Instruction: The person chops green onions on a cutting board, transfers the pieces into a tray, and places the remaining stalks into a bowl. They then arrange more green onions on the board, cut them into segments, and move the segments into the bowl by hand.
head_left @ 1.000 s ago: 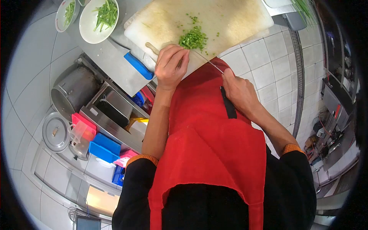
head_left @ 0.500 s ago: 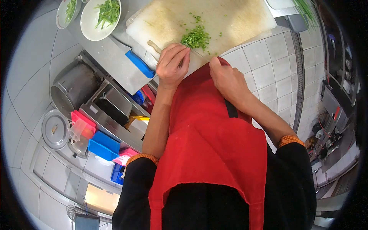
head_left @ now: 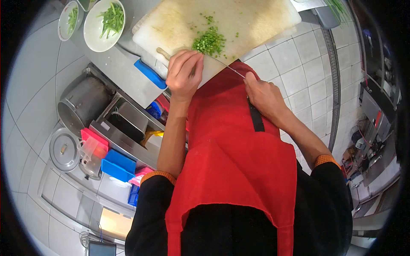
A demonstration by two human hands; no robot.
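A thin pale strand (head_left: 230,68) runs taut between my hands, just off the near edge of the cutting board (head_left: 171,25). My left hand (head_left: 183,77) is closed, fingers bunched at the strand's upper end beside the board. My right hand (head_left: 265,97) pinches the other end in front of the red apron (head_left: 230,115). What the strand is made of is too fine to tell. Chopped green onion (head_left: 209,41) lies in a pile just beyond my left fingertips. A wooden handle (head_left: 163,53) rests on the board at that hand's left; my hand hides what it joins.
A blue-handled knife (head_left: 149,73) lies on the steel counter left of the board. White bowls (head_left: 89,38) of cut greens stand behind it. Below are a large pot (head_left: 83,100), a lid (head_left: 64,149) and blue and pink trays (head_left: 118,165). Long green stalks (head_left: 337,8) show top right.
My right hand has moved down and right, away from the left, so a longer length of strand shows between them. The whole view has shifted slightly.
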